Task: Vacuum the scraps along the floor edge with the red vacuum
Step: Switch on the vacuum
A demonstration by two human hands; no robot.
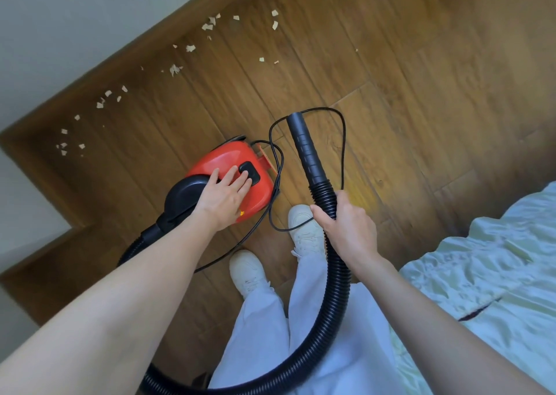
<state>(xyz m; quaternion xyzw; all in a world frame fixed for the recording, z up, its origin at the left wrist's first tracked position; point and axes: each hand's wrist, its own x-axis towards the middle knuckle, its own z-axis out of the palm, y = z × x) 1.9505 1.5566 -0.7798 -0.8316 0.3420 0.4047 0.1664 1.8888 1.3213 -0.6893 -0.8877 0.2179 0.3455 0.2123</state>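
Floor [391, 64]: open boards right of the baseboard [144, 45], bed [496, 259] closing the right edge. Red vacuum [228, 160] mid-floor, left hand [225, 190] flat, fingers spread on top. Right hand [346, 223] grip closed round hose [325, 193]. Scraps [210, 24] strung along the baseboard edge.

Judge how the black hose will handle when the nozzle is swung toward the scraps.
The hose looks floppy: it sags in a long loop below the right hand. Its ribs probably aid grip. The cord looped around the nozzle may snag.
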